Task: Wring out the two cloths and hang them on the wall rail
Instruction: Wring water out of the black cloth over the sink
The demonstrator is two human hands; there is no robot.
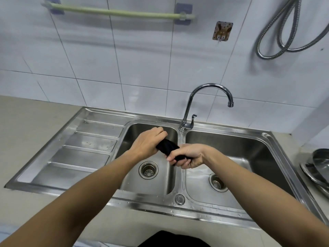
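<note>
Sink [99, 143]: I see a steel double basin; drips landing on the divider may run to the counter.
Wall rail [117, 13]: green bar, bare, high on the tiles; I judge a soggy cloth hung there would drip.
Left hand [147, 142]: clenched round one end of the black cloth [167, 146].
Right hand [188, 157]: grasping the other end, twisted over the left basin; a slip would drop it.
Second cloth: I cannot see it.
Writing: none legible.

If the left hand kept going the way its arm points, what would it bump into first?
Probably the back wall of the left basin, just past the left hand. That hand grips the dark cloth above this basin, but depth is hard to judge from one view.
</note>
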